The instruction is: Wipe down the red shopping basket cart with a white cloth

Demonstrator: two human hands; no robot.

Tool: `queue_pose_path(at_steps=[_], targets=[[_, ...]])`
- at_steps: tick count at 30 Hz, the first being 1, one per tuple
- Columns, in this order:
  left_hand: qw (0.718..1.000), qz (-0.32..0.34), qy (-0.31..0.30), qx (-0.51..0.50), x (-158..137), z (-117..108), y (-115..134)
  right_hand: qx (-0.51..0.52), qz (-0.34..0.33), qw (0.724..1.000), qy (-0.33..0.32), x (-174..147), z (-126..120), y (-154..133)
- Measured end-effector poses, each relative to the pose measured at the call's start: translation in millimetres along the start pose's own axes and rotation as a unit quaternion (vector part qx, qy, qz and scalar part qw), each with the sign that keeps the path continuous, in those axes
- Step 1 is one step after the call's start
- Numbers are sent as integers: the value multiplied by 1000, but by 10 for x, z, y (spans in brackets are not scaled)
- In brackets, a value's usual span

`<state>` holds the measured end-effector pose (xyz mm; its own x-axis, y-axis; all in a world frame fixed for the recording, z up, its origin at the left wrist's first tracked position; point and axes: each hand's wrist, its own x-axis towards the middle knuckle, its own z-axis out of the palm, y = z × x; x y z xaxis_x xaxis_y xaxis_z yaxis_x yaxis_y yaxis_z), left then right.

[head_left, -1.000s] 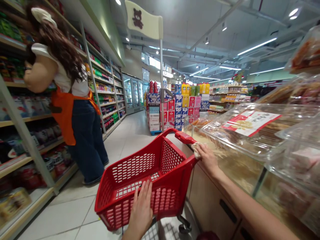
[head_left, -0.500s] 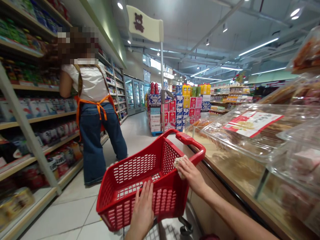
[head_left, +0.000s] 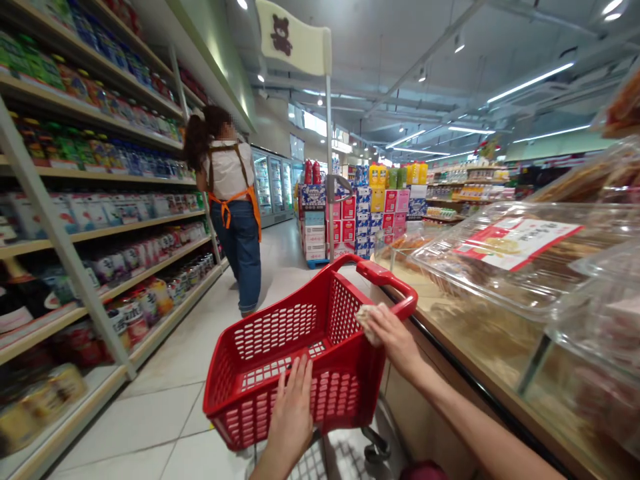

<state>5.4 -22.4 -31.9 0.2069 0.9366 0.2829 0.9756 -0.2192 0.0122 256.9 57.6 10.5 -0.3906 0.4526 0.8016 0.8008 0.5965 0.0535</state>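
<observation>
L hand (head_left: 293, 413), fingers straight & together, rests on near side of red shopping cart (head_left: 343, 367), beside food-display surface (head_left: 445, 320); R hand (head_left: 397, 343) grips crumpled cloth (head_left: 369, 323) against cart nr handle (head_left: 387, 279). Cloth work seems underway; can't tell what's done vs. left. Aproned person (head_left: 235, 223) beyond.

The cart (head_left: 336, 365) is red (the cloth (head_left: 366, 319), whitish).

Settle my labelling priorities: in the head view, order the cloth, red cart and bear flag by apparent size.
1. Red cart
2. Bear flag
3. Cloth, partly covered by the right hand
</observation>
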Motion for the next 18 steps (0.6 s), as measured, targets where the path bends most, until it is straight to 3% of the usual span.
queue_pose_path(at_steps=[3, 6, 8, 11, 14, 18], targets=[[1000, -12, -7, -2, 24, -14, 46, -20, 45, 998, 36, 33, 13, 69], [1000, -6, -7, -12, 43, 5, 21, 14, -39, 999, -26, 21, 78, -45], [1000, -10, 0, -19, 23, 46, -100, 21, -55, 997, -43, -3, 77, -48], [998, -58, 32, -5, -75, 152, -404, -14, 15, 1000, 13, -24, -9, 186], [996, -55, 70, 21, -193, 258, -647, -36, 59, 996, 47, 5, -38, 415], [991, -85, 95, 46, -228, 255, -656, -24, 52, 997, 50, 99, 165, 297]])
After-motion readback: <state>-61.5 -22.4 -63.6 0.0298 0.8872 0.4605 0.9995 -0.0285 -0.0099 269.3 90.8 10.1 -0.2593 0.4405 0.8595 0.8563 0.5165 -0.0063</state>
